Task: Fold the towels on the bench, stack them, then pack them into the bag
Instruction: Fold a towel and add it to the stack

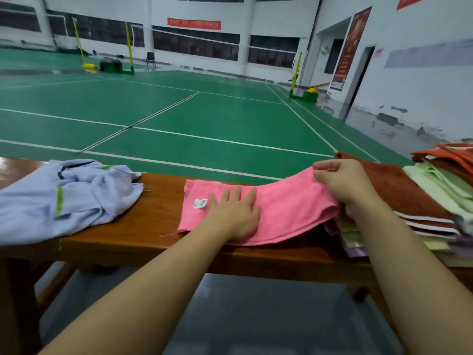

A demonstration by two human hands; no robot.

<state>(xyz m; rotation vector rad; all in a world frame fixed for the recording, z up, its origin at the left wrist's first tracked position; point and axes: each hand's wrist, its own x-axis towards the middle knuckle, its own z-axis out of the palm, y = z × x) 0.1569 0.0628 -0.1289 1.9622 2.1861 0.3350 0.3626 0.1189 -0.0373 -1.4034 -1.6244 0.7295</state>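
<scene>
Where court floor (204, 116) spreads, bench (143, 221) bears pink towel (286, 206).

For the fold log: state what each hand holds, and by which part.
Right hand pinches the pink towel at its raised right end. Left hand holds nothing, pressing flat on its middle.

Print on the pink towel's label (200, 203) was too small to read; the towel pile (435, 190) ran past the frame's right edge.

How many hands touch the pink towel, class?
2. The left hand presses flat on the pink towel mid-bench; the right hand grips its raised right end.
</scene>
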